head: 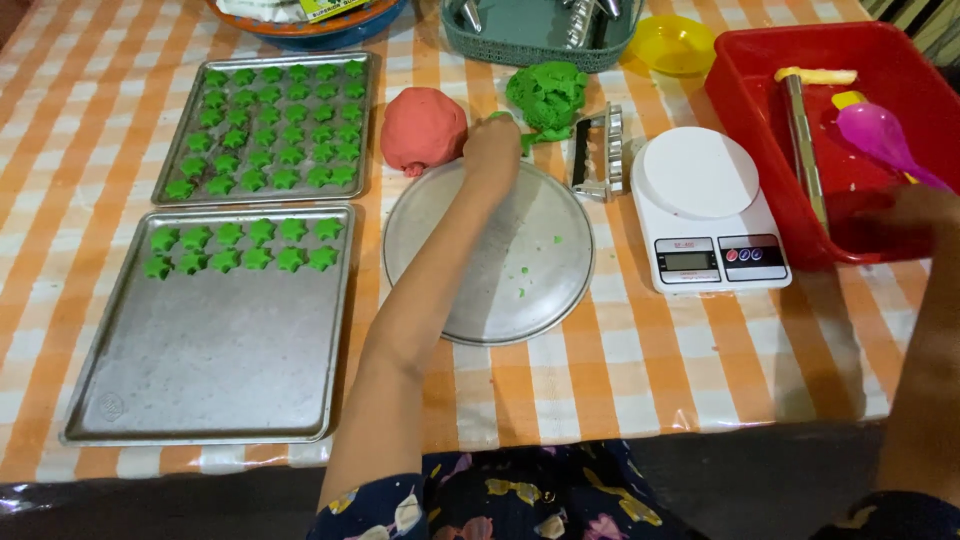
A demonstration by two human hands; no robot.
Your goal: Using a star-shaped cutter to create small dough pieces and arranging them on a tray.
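My left hand (492,143) reaches across the round metal plate (545,280) and closes on a bit of green dough at the edge of the green dough lump (548,95). A pink dough ball (422,130) sits just left of that hand. My right hand (915,215) rests at the near corner of the red plastic bin (760,90), blurred, and its fingers cannot be read. The near baking tray (215,350) holds two rows of green star pieces (240,247). The far tray (160,185) is filled with several rows of them.
A white kitchen scale (705,210) stands right of the plate, a metal cutter (598,152) beside it. The red bin holds a rolling pin (803,140) and a purple spoon (880,135). A yellow bowl (675,42) and teal basket (520,45) lie behind.
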